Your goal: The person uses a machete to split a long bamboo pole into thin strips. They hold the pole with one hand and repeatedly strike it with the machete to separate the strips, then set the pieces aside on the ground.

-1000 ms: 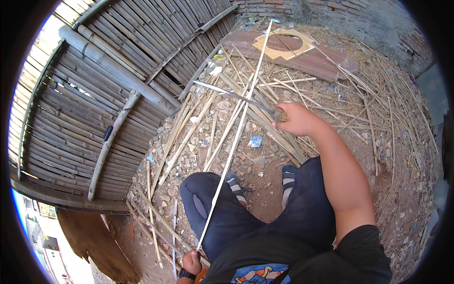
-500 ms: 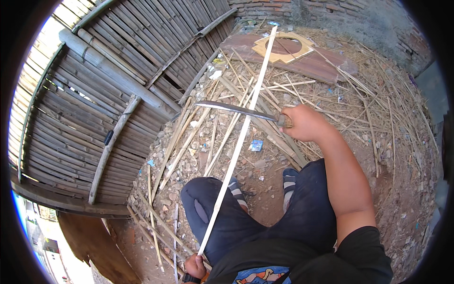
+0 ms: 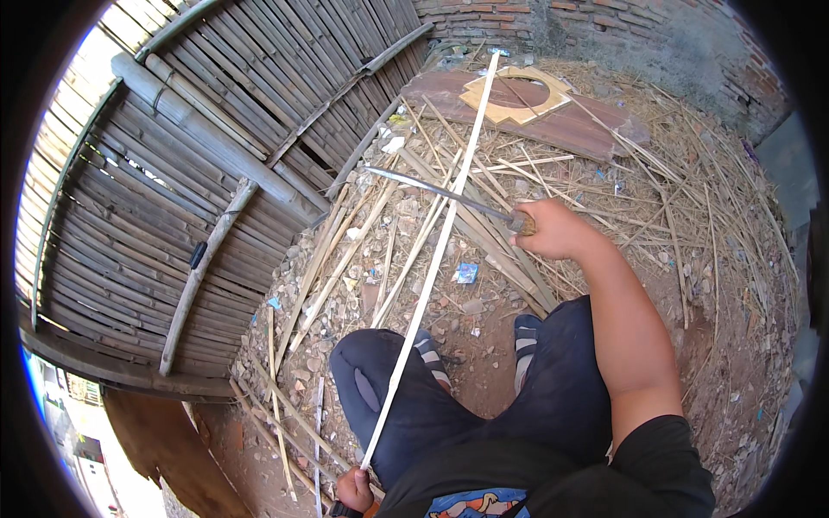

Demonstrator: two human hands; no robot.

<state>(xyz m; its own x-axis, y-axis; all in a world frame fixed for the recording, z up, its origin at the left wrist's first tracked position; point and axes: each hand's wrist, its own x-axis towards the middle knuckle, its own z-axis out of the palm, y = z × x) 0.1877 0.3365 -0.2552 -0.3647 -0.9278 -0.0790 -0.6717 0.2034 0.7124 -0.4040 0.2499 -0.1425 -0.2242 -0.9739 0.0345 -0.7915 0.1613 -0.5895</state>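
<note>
A long pale bamboo strip (image 3: 429,274) runs up and slightly right from my left hand (image 3: 355,489), whose fingers are closed on its near end beside my hip. It passes over my left knee and reaches toward the far wall. My right hand (image 3: 550,229) grips the wooden handle of a machete (image 3: 458,198). The long blade points left and crosses the strip around its middle; whether the two touch I cannot tell for sure. The handle's far part is hidden inside my fist.
Bamboo strips (image 3: 509,264) and straw litter the stony ground. A brown board (image 3: 423,86) lies farther off, bearing a pale wooden frame (image 3: 473,97) with a round hole. A bamboo-slat wall (image 3: 285,104) stands at left, a brick wall (image 3: 596,30) behind. A blue wrapper (image 3: 466,274) lies before my feet.
The machete's tip has swung toward the far side, and its blade now slants more and looks thinner, turned about its length. My left hand still holds the strip's near end.
</note>
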